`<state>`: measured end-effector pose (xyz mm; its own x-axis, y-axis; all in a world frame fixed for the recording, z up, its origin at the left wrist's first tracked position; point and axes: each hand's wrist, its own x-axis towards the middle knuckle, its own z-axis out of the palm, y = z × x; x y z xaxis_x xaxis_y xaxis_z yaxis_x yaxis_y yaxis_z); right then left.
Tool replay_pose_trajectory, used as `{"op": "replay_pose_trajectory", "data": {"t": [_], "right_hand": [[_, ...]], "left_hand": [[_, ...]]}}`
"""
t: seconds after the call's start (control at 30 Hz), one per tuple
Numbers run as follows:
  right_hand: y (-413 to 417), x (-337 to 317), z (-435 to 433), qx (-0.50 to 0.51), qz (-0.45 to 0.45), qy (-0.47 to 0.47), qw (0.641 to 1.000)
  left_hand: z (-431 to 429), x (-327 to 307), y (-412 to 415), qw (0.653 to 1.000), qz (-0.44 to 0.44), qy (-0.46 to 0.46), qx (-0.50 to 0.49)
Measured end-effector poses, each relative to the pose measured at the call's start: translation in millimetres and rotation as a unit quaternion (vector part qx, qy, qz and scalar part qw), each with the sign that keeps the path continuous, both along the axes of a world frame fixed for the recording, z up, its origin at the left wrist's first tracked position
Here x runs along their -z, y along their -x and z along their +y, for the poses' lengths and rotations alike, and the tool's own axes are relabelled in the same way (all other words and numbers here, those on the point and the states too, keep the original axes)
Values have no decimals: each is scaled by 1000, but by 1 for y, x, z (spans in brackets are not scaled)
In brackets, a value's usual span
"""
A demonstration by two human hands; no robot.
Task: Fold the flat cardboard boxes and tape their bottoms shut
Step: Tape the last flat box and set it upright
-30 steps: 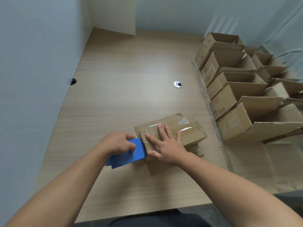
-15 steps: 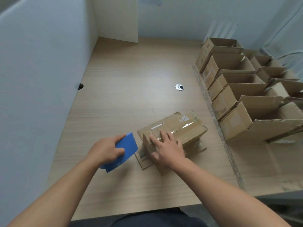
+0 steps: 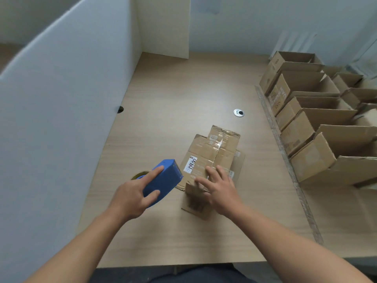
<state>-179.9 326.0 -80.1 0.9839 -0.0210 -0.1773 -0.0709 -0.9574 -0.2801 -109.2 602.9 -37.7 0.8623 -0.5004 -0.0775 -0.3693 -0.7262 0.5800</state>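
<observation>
Sam: Since a moment ago the left hand (image 3: 130, 198) has pulled the blue plastic tape dispenser (image 3: 163, 181) off the brown cardboard box (image 3: 212, 154). The box has turned too, so one end now points at the round silver hole cover (image 3: 238, 112).

Lee: Where is the box now?

Sam: It lies on the light wooden desk (image 3: 173, 99), on the near side of the hole cover, close to it but not touching. Shiny tape crosses its top, and a white sticker (image 3: 190, 164) with numbers shows on it.

Lee: What do the hands do?

Sam: The left hand holds the dispenser, nearer than the hole cover and off to its left. The pointer finger lies straight along the top and the thumb presses the side. I cannot see the other fingers. The right hand (image 3: 219, 189) rests on the box end farthest from the hole cover, fingers spread and straight, gripping nothing.

Lee: Anything else?

Sam: A row of open brown cardboard boxes (image 3: 306, 119) stands right of the hole cover.
</observation>
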Motion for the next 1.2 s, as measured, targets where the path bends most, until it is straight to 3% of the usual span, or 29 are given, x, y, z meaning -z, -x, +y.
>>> {"op": "replay_pose_trajectory", "data": {"t": [0.13, 0.23, 0.33, 0.43, 0.63, 0.93, 1.2], "right_hand": [[-3, -3, -20, -72, 37, 7, 997], [-8, -22, -21, -84, 64, 25, 994], [-11, -44, -16, -24, -19, -122, 992], [-10, -63, -11, -15, -46, -263, 963], [-13, -74, -4, -12, -52, -324, 945], [-2, -65, -8, 48, -97, -338, 935], [32, -57, -39, 199, -68, -381, 900]], "left_hand": [[4, -2, 6, 988, -142, 7, 60], [9, -2, 5, 978, -179, 2, 109], [8, -3, 7, 963, -218, 22, 158], [6, -7, 9, 946, -257, 44, 190], [-2, -20, 10, 931, -285, 42, 225], [-14, -26, 15, 938, -227, 67, 254], [-26, -42, -4, 967, 6, 8, 253]]}}
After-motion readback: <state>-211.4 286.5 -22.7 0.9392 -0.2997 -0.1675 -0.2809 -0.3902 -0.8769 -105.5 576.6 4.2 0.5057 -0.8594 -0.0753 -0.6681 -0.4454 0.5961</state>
